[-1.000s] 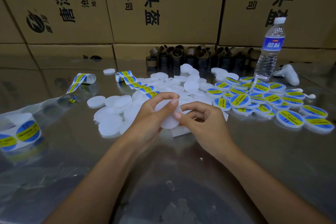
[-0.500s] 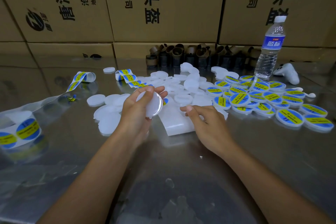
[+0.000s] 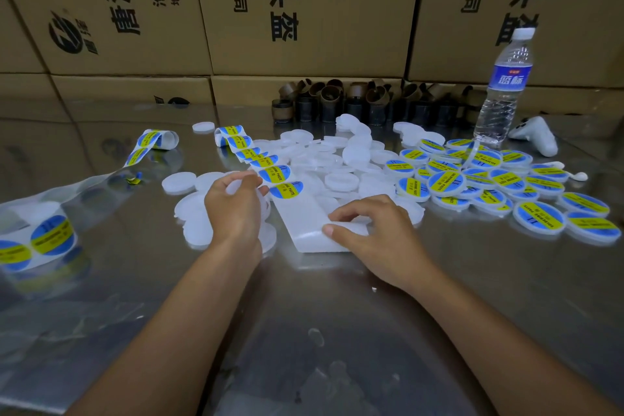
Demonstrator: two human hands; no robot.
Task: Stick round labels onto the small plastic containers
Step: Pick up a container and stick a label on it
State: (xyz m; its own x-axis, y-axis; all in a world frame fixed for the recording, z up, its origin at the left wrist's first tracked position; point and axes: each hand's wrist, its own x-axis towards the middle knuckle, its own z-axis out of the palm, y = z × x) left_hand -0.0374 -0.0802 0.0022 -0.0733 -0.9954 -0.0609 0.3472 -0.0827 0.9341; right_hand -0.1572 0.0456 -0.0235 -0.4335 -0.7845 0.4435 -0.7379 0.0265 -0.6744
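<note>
My left hand (image 3: 233, 209) grips a white round container (image 3: 236, 184) just left of a strip of blue-and-yellow round labels (image 3: 266, 167) that runs across the table. My right hand (image 3: 368, 230) holds the near end of the strip's white backing (image 3: 304, 219), thumb and fingers curled over its edge. Blank white containers (image 3: 337, 162) lie scattered behind my hands. Several labelled containers (image 3: 489, 182) are heaped to the right.
A label roll (image 3: 44, 236) sits at the left edge, with a loose strip (image 3: 148, 142) trailing off behind it. A water bottle (image 3: 503, 88) and a white controller (image 3: 537, 135) stand at the back right. Brown tubes (image 3: 337, 101) and cardboard boxes (image 3: 304, 10) line the back.
My hands have parted. The left one lifted the container and lowered it beside the label strip. The right one dropped onto the end of the backing and took hold of it.
</note>
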